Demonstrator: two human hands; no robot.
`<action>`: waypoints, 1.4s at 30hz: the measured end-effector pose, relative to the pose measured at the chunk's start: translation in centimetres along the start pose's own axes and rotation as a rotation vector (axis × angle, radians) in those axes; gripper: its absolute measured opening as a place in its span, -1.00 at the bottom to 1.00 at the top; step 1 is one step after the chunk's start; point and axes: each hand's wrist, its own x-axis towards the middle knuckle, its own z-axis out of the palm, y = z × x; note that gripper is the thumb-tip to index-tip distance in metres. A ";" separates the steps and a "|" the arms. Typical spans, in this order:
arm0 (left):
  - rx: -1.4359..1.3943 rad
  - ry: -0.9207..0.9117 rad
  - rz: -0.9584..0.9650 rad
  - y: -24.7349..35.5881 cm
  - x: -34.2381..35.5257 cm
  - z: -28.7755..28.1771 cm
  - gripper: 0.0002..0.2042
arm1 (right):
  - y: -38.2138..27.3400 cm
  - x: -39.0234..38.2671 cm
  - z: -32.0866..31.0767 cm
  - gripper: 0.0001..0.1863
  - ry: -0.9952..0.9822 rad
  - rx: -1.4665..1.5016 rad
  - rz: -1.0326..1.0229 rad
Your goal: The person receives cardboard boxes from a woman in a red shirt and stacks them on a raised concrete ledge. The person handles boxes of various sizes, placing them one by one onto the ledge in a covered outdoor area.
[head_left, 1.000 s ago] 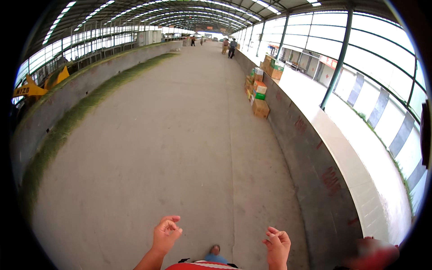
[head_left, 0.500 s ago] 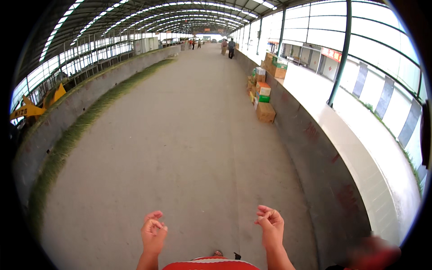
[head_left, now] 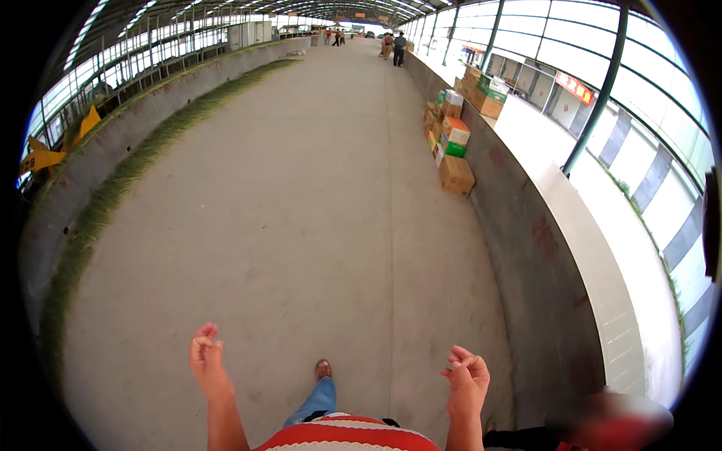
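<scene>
Both my hands are raised in front of me above the concrete floor (head_left: 301,248). My left hand (head_left: 208,364) is on the left, palm turned inward, its fingers loosely bent and the thumb apart from them. Nothing is in it. On the other side, my right hand (head_left: 468,382) is held up the same way, fingers half curled and spread a little, also without any object. Neither hand touches anything. Between them and lower are my red and white striped top (head_left: 346,434), a leg in blue jeans (head_left: 314,402) and a sandalled foot (head_left: 323,369).
A low wall (head_left: 526,218) runs along the right, with stacked cardboard boxes (head_left: 456,175) against it and more boxes (head_left: 485,94) on top. Cut grass (head_left: 150,165) lines the left wall. Several people stand far ahead, including one in dark clothes (head_left: 399,49). Someone blurred (head_left: 613,422) is close at lower right.
The view has tilted downward and the boxes are nearer. My left hand has moved left and up, the right slightly right. A jeans leg and foot have stepped into view.
</scene>
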 end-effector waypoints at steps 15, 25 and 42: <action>0.019 0.044 0.149 -5.6 26.5 19.2 -0.88 | -0.1 22.4 16.2 -0.86 0.167 -0.048 0.014; 0.019 -0.164 0.031 -13.0 33.1 38.6 -0.84 | 2.4 45.1 24.0 -0.85 -0.003 0.076 0.081; 0.183 -0.240 -0.015 -22.7 50.9 62.1 -0.82 | 5.8 76.4 37.1 -0.85 -0.219 0.015 0.099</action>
